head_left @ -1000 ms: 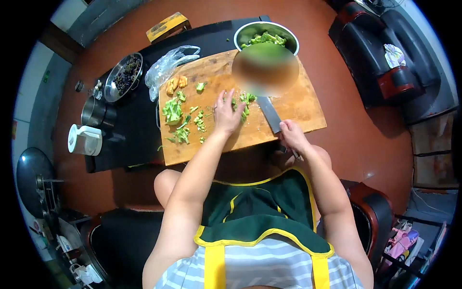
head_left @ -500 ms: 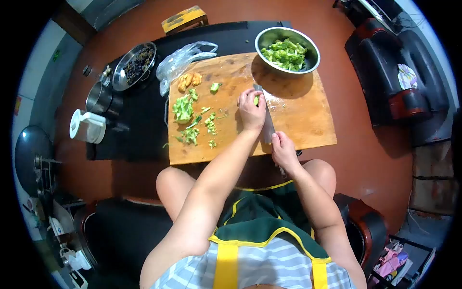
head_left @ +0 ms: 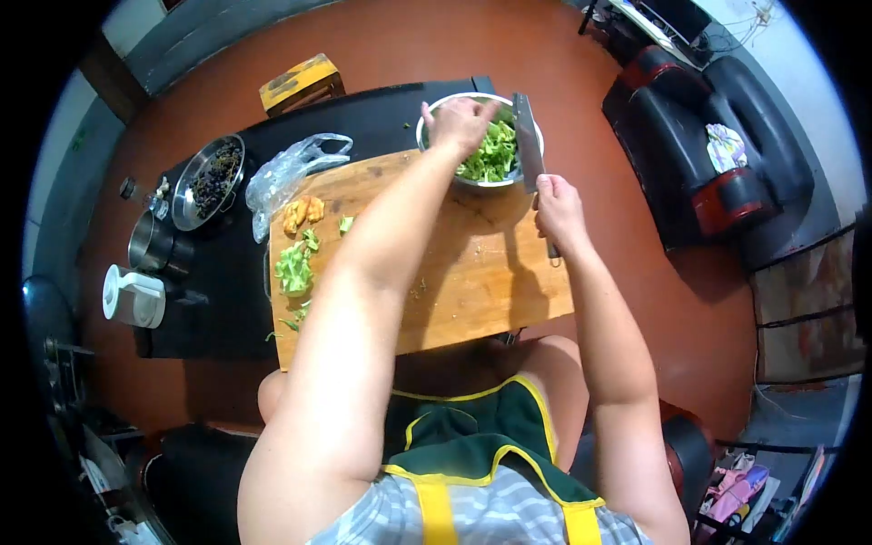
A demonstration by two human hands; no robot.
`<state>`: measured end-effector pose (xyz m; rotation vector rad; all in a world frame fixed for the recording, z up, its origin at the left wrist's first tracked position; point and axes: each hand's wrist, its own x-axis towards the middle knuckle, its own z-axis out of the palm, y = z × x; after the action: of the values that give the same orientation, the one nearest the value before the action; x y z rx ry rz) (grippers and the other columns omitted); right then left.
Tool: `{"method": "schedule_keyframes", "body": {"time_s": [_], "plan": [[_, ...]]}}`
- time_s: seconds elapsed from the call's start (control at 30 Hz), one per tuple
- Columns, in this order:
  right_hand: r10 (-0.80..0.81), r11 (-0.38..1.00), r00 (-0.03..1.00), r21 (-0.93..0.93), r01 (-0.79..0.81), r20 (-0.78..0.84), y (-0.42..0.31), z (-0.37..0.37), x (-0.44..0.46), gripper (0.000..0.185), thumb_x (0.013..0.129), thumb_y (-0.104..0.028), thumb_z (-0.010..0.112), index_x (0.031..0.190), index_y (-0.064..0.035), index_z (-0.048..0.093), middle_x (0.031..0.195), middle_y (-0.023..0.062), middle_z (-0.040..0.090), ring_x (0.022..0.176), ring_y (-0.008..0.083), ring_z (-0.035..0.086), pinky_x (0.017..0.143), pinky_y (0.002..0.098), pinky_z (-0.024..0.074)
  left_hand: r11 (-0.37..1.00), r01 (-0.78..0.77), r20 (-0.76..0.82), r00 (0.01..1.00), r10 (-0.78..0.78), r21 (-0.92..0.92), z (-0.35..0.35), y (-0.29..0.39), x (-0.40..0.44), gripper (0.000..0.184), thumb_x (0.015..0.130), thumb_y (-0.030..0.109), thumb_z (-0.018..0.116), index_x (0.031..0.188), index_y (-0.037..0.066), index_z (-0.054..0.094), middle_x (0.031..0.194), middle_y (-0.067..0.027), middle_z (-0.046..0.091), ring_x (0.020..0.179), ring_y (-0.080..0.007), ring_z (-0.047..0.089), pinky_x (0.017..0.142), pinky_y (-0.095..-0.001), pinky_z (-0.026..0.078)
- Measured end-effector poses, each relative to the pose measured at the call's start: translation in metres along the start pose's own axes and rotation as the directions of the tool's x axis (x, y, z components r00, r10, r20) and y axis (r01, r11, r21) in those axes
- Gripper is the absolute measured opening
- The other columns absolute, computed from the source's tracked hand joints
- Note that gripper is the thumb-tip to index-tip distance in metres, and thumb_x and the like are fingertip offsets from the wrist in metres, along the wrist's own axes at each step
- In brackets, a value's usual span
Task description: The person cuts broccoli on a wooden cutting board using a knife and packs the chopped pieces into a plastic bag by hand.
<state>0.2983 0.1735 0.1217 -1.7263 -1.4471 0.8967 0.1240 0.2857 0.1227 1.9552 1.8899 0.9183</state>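
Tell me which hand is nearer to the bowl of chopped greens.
Left. The left hand is over the far left part of the bowl; the right hand is outside its rim, at the near right, gripping the cleaver.

Bright light whitens the left forearm (head_left: 350, 336), soft shadows stretch across the wooden board (head_left: 472, 282), and the wide lens bends the room's edges into black corners, its margins dim and slightly soft.

Dark green edged with yellow on the apron (head_left: 481, 454), striped grey and white on the shirt (head_left: 500, 509), bright green on the vegetables (head_left: 491, 158), reddish brown on the floor (head_left: 436, 36).
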Motion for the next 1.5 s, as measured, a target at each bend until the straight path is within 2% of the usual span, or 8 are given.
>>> {"method": "schedule_keyframes", "body": {"time_s": [0.2, 0.33, 0.4, 0.7, 1.03, 1.3, 1.4, 1.5], "plan": [[-0.093, 0.995, 0.996, -0.042, 0.093, 0.008, 0.010, -0.025, -0.026, 0.033, 0.094, -0.029, 0.044, 0.091, 0.0009, 0.059, 0.063, 0.0104, 0.058, 0.053, 0.0203, 0.060, 0.050, 0.0344, 0.0491, 0.959, -0.250, -0.275, 0.939, 0.206, -0.135, -0.040, -0.043, -0.041, 0.029, 0.083, 0.033, 0.061, 0.088, 0.006, 0.071, 0.095, -0.0108, 0.067, 0.090, -0.0235, 0.063, 0.079, -0.0329, 0.049], [-0.262, 0.960, 0.965, -0.097, 0.264, 0.030, 0.024, -0.015, -0.074, 0.030, 0.093, -0.026, 0.046, 0.091, 0.0004, 0.060, 0.063, 0.0115, 0.058, 0.060, 0.0205, 0.061, 0.058, 0.0330, 0.0474, 0.953, 0.042, -0.139, 0.986, -0.088, -0.301, -0.069, -0.058, -0.098, 0.026, 0.075, 0.034, 0.069, 0.080, 0.008, 0.071, 0.073, -0.0099, 0.067, 0.070, -0.0216, 0.065, 0.065, -0.0319, 0.050], [-0.140, 0.987, 0.982, -0.058, 0.148, 0.129, 0.028, -0.014, -0.109, 0.028, 0.092, -0.025, 0.048, 0.101, -0.0016, 0.060, 0.073, 0.0191, 0.061, 0.067, 0.0323, 0.061, 0.064, 0.0362, 0.0474, 0.934, 0.070, -0.053, 0.994, -0.095, -0.352, -0.077, -0.070, -0.132, 0.025, 0.075, 0.032, 0.071, 0.079, 0.007, 0.071, 0.074, -0.0091, 0.067, 0.070, -0.0200, 0.065, 0.065, -0.0314, 0.049], [-0.223, 0.690, 0.974, -0.698, 0.189, 0.043, 0.107, 0.024, -0.159, 0.027, 0.093, -0.023, 0.041, 0.110, -0.0074, 0.053, 0.096, 0.0180, 0.063, 0.081, 0.0368, 0.063, 0.073, 0.0472, 0.0503, 0.984, -0.158, -0.026, 0.987, 0.157, -0.077, -0.061, -0.118, -0.286, 0.023, 0.088, 0.015, 0.054, 0.105, 0.003, 0.064, 0.110, -0.0154, 0.061, 0.103, -0.0307, 0.058, 0.089, -0.0376, 0.046], [-0.199, 0.721, 0.887, -0.551, 0.421, 0.417, 0.027, 0.141, -0.204, 0.018, 0.089, -0.019, 0.045, 0.096, -0.0048, 0.054, 0.082, 0.0239, 0.061, 0.078, 0.0410, 0.061, 0.069, 0.0523, 0.0483, 0.997, -0.066, -0.221, 0.974, 0.057, -0.037, -0.102, -0.144, -0.331, 0.031, 0.083, 0.008, 0.058, 0.114, 0.003, 0.059, 0.119, -0.0161, 0.055, 0.110, -0.0329, 0.052, 0.094, -0.0388, 0.042], [-0.245, 0.506, 0.940, -0.795, 0.334, 0.239, 0.045, 0.114, -0.144, 0.031, 0.088, -0.017, 0.044, 0.117, -0.0065, 0.050, 0.090, 0.0193, 0.060, 0.074, 0.0351, 0.064, 0.062, 0.0458, 0.0509, 0.997, 0.072, -0.401, 0.913, -0.079, -0.033, -0.132, -0.179, -0.329, 0.024, 0.084, 0.012, 0.058, 0.106, 0.003, 0.062, 0.109, -0.0154, 0.059, 0.103, -0.0310, 0.055, 0.090, -0.0384, 0.043], [-0.288, 0.391, 0.842, -0.747, 0.538, 0.456, 0.044, 0.139, -0.177, 0.036, 0.084, -0.010, 0.047, 0.120, -0.0072, 0.046, 0.087, 0.0187, 0.059, 0.069, 0.0356, 0.063, 0.061, 0.0448, 0.0514, 0.993, 0.113, -0.475, 0.871, -0.121, -0.045, -0.147, -0.190, -0.323, 0.024, 0.083, 0.013, 0.059, 0.104, 0.003, 0.063, 0.107, -0.0150, 0.060, 0.101, -0.0306, 0.056, 0.090, -0.0379, 0.043], [-0.426, 0.505, 0.761, -0.569, 0.649, 0.490, 0.035, 0.145, -0.195, 0.022, 0.088, -0.019, 0.050, 0.108, -0.0118, 0.056, 0.082, 0.0169, 0.060, 0.066, 0.0353, 0.062, 0.059, 0.0456, 0.0510, 0.977, 0.193, -0.469, 0.857, -0.215, -0.095, -0.149, -0.208, -0.319, 0.030, 0.084, 0.016, 0.060, 0.112, 0.003, 0.059, 0.115, -0.0155, 0.055, 0.107, -0.0303, 0.052, 0.093, -0.0384, 0.040]]}}
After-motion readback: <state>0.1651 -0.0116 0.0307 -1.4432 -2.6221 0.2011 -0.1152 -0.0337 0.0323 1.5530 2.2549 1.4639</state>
